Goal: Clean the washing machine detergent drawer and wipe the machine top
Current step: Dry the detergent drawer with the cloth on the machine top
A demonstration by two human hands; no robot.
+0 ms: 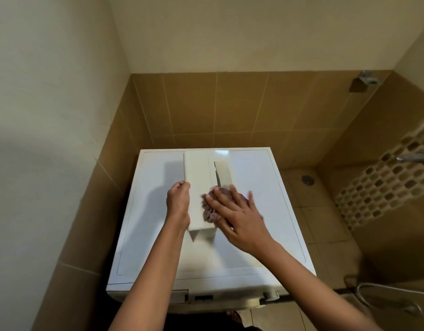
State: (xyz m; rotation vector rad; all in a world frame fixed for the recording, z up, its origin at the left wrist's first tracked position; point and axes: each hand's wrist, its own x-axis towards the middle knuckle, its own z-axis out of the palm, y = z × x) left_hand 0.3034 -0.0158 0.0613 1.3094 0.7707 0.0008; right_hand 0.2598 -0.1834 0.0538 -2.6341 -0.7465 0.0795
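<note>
- The white box-shaped washing machine (254,242) stands in a corner, with the brown tiled wall (230,111) behind it and on its left.
- The white oblong plastic detergent drawer (198,185) lies lengthwise over the middle of the machine's top, its far end near the back edge.
- The left hand (178,201) grips the drawer's left edge.
- The right hand (239,216) lies flat on the drawer's right side, with the mauve shaggy cloth (209,212) between palm and drawer.
- The open rectangular drawer slot (180,296) sits at the left of the machine's front.
- The round metal floor drain (307,179) lies on the floor right of the machine; the metal tap (414,158) is on the right wall, above and right of it.
</note>
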